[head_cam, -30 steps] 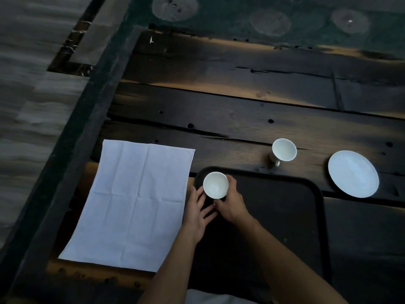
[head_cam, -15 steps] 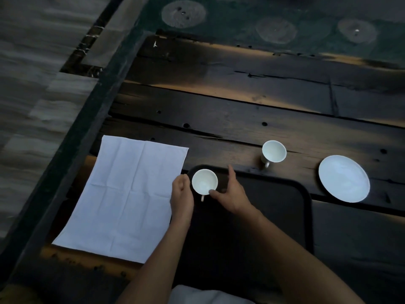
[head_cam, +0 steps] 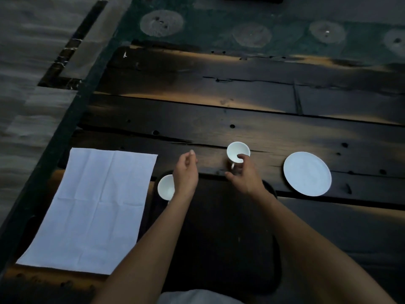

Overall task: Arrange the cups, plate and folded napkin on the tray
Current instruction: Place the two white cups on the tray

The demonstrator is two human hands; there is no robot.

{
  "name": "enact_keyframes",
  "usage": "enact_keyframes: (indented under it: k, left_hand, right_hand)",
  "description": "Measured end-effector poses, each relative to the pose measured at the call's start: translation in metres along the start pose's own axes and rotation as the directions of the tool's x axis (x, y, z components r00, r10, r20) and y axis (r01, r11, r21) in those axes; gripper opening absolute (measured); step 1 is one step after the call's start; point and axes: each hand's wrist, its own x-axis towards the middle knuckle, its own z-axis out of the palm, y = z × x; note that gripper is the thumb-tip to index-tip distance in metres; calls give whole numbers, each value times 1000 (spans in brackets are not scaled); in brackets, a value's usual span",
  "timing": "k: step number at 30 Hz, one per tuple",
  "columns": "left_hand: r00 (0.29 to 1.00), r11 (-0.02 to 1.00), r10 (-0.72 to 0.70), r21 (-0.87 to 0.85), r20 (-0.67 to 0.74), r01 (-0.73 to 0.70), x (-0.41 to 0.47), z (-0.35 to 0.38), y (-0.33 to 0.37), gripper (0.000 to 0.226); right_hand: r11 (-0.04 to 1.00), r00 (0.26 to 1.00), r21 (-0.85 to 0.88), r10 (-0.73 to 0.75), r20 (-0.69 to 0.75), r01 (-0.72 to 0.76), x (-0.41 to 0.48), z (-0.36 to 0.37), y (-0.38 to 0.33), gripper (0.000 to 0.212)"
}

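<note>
A dark tray (head_cam: 219, 233) lies in front of me on the wooden table. One white cup (head_cam: 165, 187) stands in the tray's far left corner, partly hidden by my left wrist. My left hand (head_cam: 186, 172) hovers just above and beyond it, loosely curled and holding nothing. A second white cup (head_cam: 237, 151) stands on the table just past the tray's far edge. My right hand (head_cam: 243, 175) is at this cup, with the index finger hooked over its near rim. A white plate (head_cam: 307, 174) lies on the table to the right. A white napkin (head_cam: 94, 207) lies spread flat to the tray's left.
The table is of dark, cracked planks (head_cam: 241, 102) with a black left edge (head_cam: 54, 154). Beyond it are a patterned green rug (head_cam: 252, 34) and grey floor (head_cam: 26, 62).
Both hands have let go of the first cup, which now stands in the tray's far left corner. My right hand has moved right to the second cup; my left hand has lifted.
</note>
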Motion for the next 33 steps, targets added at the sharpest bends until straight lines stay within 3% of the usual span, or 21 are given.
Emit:
enact_keyframes:
  k: [3, 10, 15, 20, 30, 33]
  left_hand:
    - [997, 1000, -21, 17, 79, 19, 3, 29, 7, 24]
    - [928, 971, -232, 124, 292, 204, 15, 76, 10, 45]
    - [903, 952, -305, 119, 303, 282, 26, 97, 12, 53]
    - [885, 941, -338, 103, 320, 322, 35, 112, 15, 36]
    - [857, 920, -388, 86, 338, 383, 50, 131, 7, 35]
    - [849, 912, -401, 60, 343, 407, 53, 132, 3, 45]
  right_hand:
    - [999, 999, -8, 46, -21, -46, 12, -15, 12, 82]
    - [996, 995, 39, 83, -48, -81, 37, -25, 29, 97]
    - [993, 996, 79, 87, -22, -85, 51, -17, 36, 93]
    - [987, 992, 101, 123, 3, -123, 65, -11, 36, 93]
    - [969, 992, 219, 122, -5, -118, 82, -1, 43, 92]
    - [952, 989, 268, 150, 6, -147, 84, 3, 44, 94]
